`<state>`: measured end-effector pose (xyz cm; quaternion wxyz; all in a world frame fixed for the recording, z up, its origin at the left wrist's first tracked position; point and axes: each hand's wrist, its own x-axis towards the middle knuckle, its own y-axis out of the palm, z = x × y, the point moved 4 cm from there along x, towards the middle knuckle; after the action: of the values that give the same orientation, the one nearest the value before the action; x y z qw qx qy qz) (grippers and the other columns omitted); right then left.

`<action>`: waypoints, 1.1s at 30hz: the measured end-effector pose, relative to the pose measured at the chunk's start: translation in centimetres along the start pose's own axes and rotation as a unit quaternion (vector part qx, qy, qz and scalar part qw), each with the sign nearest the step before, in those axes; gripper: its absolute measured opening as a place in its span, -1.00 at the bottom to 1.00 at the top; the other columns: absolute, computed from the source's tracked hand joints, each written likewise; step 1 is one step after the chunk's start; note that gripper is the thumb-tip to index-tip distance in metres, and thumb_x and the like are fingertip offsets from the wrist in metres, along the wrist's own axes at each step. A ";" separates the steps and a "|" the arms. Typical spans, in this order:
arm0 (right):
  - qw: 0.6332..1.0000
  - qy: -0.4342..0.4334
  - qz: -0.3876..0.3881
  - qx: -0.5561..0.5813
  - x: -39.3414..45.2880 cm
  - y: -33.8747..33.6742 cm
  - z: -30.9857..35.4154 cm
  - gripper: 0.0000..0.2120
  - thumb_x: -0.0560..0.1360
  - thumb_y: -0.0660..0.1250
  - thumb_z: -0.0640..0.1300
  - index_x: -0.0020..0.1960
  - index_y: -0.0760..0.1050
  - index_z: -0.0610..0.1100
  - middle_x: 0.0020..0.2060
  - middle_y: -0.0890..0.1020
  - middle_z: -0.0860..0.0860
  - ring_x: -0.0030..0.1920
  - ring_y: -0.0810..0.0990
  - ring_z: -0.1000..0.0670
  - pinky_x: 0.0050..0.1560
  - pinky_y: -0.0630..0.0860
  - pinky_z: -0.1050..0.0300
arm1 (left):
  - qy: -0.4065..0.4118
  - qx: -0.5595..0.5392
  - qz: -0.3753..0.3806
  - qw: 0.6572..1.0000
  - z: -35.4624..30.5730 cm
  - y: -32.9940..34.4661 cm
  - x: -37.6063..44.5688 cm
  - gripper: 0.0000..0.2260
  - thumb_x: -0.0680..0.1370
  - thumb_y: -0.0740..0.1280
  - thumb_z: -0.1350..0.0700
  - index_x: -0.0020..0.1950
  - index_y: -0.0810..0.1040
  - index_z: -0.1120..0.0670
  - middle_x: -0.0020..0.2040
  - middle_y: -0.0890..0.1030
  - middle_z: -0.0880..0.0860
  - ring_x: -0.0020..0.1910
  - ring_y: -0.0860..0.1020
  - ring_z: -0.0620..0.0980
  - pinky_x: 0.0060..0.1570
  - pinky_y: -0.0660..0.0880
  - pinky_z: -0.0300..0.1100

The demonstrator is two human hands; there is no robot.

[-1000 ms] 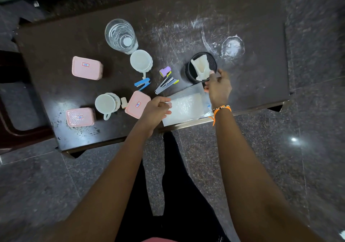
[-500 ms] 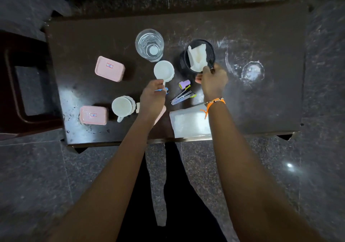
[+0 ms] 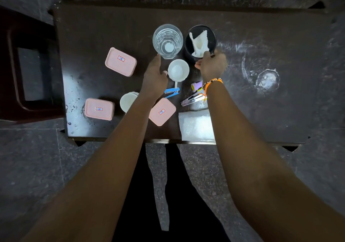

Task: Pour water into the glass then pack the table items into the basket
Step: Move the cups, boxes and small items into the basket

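A clear glass point(image 3: 167, 40) holding water stands at the far middle of the dark table point(image 3: 270, 114). Right beside it is a round black basket point(image 3: 213, 36) with a white crumpled item point(image 3: 198, 42) inside. My right hand point(image 3: 211, 67) grips the basket's near rim. My left hand point(image 3: 155, 75) hovers with fingers spread between the glass and a white cup point(image 3: 178, 70), its thumb at the cup's edge and a fingertip by the glass base. Three pink lidded boxes point(image 3: 120, 61) point(image 3: 99, 109) point(image 3: 162, 111) lie to the left and near side.
A second white cup point(image 3: 127, 101) is partly under my left forearm. A blue stapler point(image 3: 172, 91), a purple piece point(image 3: 197, 85) and a silver stapler point(image 3: 192, 99) lie between my arms. A clear plastic bag point(image 3: 197, 125) sits at the front edge. A wet ring point(image 3: 267, 78) marks the right side. A dark chair point(image 3: 28, 64) stands left.
My right hand has slid the basket leftward until it stands beside the glass. My left hand left the plastic bag and moved forward to the white cup and glass.
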<state>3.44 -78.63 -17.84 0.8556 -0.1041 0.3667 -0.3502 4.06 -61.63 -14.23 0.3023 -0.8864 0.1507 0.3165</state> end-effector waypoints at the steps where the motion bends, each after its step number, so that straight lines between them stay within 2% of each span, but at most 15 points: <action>1: 1.000 0.003 -0.002 0.002 0.1 0.1 -0.1 -0.72 0.50 0.14 -0.35 -0.38 0.34 -0.21 -0.55 0.48 -0.07 -0.53 0.52 0.01 -0.12 0.62 -0.25 | 0.004 0.001 0.002 1.000 0.0 0.1 0.0 -0.51 0.60 0.14 0.27 0.52 0.11 0.10 0.53 0.18 0.04 0.51 0.16 -0.02 0.42 0.07 -0.25; 5: 1.000 0.014 -0.004 0.015 0.3 0.3 -0.2 -0.65 0.53 0.13 -0.34 -0.41 0.29 -0.12 -0.53 0.48 -0.08 -0.52 0.52 0.01 -0.11 0.64 -0.21 | 0.014 -0.007 0.007 1.000 0.0 0.4 0.0 -0.50 0.60 0.14 0.27 0.52 0.09 0.12 0.54 0.16 0.05 0.51 0.14 -0.03 0.34 0.05 -0.35; 9: 1.000 0.012 0.006 0.022 0.3 0.3 0.0 -0.69 0.56 0.11 -0.34 -0.34 0.31 -0.12 -0.51 0.48 -0.06 -0.50 0.51 0.02 -0.07 0.64 -0.16 | 0.017 -0.006 0.012 1.000 0.0 0.4 0.2 -0.50 0.60 0.14 0.28 0.52 0.09 0.13 0.54 0.16 0.06 0.52 0.13 -0.01 0.41 0.07 -0.27; 13: 0.999 0.013 0.020 0.023 0.0 0.3 0.4 -0.87 0.59 0.12 -0.30 -0.05 0.43 -0.30 -0.46 0.48 -0.06 -0.46 0.51 0.03 -0.08 0.65 -0.08 | 0.017 0.001 0.031 0.999 0.2 0.3 0.1 -0.50 0.61 0.16 0.24 0.52 0.10 0.08 0.54 0.17 0.04 0.51 0.14 0.01 0.43 0.10 -0.18; 16: 0.997 0.040 0.042 0.052 -0.3 0.2 0.4 -0.72 0.61 0.10 -0.25 0.27 0.37 -0.34 -0.43 0.44 -0.08 -0.43 0.45 0.02 -0.27 0.60 0.07 | -0.001 -0.024 0.027 0.999 0.7 0.0 0.0 -0.54 0.60 0.18 0.20 0.50 0.19 0.05 0.51 0.25 0.03 0.47 0.24 0.00 0.42 0.19 -0.14; 18: 0.995 0.053 0.039 0.074 -1.3 0.1 -0.1 -0.66 0.61 0.08 -0.22 0.36 0.28 -0.27 -0.42 0.42 -0.07 -0.43 0.40 0.02 -0.38 0.51 0.18 | -0.023 -0.080 -0.007 0.997 1.6 -0.5 -0.5 -0.62 0.60 0.18 0.19 0.43 0.32 0.05 0.43 0.37 0.01 0.33 0.38 -0.10 0.28 0.28 -0.30; 20: 0.995 0.061 0.018 0.074 -2.8 -0.1 -1.1 -0.71 0.60 0.10 -0.23 0.30 0.28 -0.24 -0.42 0.40 -0.05 -0.44 0.37 0.03 -0.45 0.40 0.24 | -0.039 -0.124 -0.043 0.991 2.8 -1.1 -1.6 -0.70 0.59 0.19 0.19 0.32 0.44 0.05 0.31 0.49 -0.01 0.13 0.44 -0.19 0.13 0.32 -0.34; 24: 0.996 0.066 0.050 0.037 -7.3 1.4 -3.6 -0.90 0.55 0.11 -0.29 0.01 0.37 -0.18 -0.45 0.40 -0.03 -0.48 0.34 0.05 -0.56 0.30 0.31 | -0.068 -0.186 -0.094 0.976 6.4 -2.1 -4.4 -0.82 0.55 0.20 0.25 0.04 0.56 0.08 0.07 0.62 0.03 -0.03 0.50 -0.11 0.07 0.42 -0.18; 25: 0.995 0.064 0.069 0.021 -8.5 2.1 -4.2 -0.88 0.54 0.11 -0.31 -0.06 0.40 -0.16 -0.44 0.41 -0.03 -0.46 0.35 0.04 -0.52 0.33 0.29 | -0.079 -0.196 -0.104 0.972 7.4 -2.5 -5.2 -0.83 0.54 0.21 0.26 -0.04 0.56 0.07 -0.02 0.62 -0.01 -0.07 0.50 -0.10 0.06 0.44 -0.15; 27: 0.993 0.052 0.110 -0.011 -10.7 3.6 -5.4 -0.79 0.51 0.13 -0.33 -0.18 0.44 -0.09 -0.37 0.48 -0.07 -0.36 0.42 -0.03 -0.29 0.41 0.15 | -0.112 -0.208 -0.123 0.964 9.6 -3.2 -6.7 -0.79 0.53 0.21 0.28 -0.17 0.54 0.02 -0.18 0.55 -0.12 -0.13 0.49 -0.07 0.09 0.48 -0.08; 29: 0.988 0.038 0.144 -0.044 -13.0 5.3 -6.2 -0.77 0.49 0.14 -0.35 -0.18 0.47 -0.07 -0.24 0.51 -0.11 -0.19 0.45 -0.08 -0.09 0.42 -0.01 | -0.145 -0.221 -0.134 0.955 12.4 -4.0 -8.1 -0.77 0.53 0.21 0.27 -0.21 0.52 -0.01 -0.23 0.52 -0.12 -0.17 0.48 -0.06 0.13 0.48 -0.03; 30: 0.986 0.031 0.156 -0.056 -13.8 5.9 -6.5 -0.78 0.49 0.15 -0.35 -0.13 0.50 -0.10 -0.21 0.52 -0.11 -0.16 0.45 -0.08 -0.05 0.42 -0.02 | -0.158 -0.226 -0.135 0.952 13.5 -4.2 -8.6 -0.79 0.54 0.20 0.27 -0.19 0.52 0.00 -0.23 0.52 -0.10 -0.19 0.47 -0.08 0.13 0.48 -0.02; 31: 0.984 0.024 0.161 -0.067 -14.4 6.3 -6.7 -0.79 0.48 0.15 -0.35 -0.08 0.52 -0.14 -0.20 0.52 -0.11 -0.16 0.46 -0.08 -0.04 0.42 0.03 | -0.169 -0.226 -0.137 0.949 14.4 -4.4 -9.1 -0.81 0.54 0.20 0.27 -0.15 0.52 0.02 -0.21 0.54 -0.07 -0.21 0.47 -0.09 0.12 0.49 -0.02; 33: 0.987 0.015 0.143 -0.076 -15.3 7.1 -6.8 -0.80 0.49 0.18 -0.34 0.01 0.54 -0.22 -0.21 0.53 -0.08 -0.22 0.50 -0.05 -0.11 0.44 0.26 | -0.179 -0.219 -0.142 0.949 15.9 -4.9 -9.7 -0.85 0.54 0.20 0.27 -0.06 0.53 0.07 -0.11 0.59 0.07 -0.18 0.49 -0.06 0.11 0.48 -0.03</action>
<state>-5.04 -62.58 -17.25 0.8810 -0.1099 0.4161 -0.1965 -8.47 -47.07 -15.52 0.1651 -0.8718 -0.1066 0.4488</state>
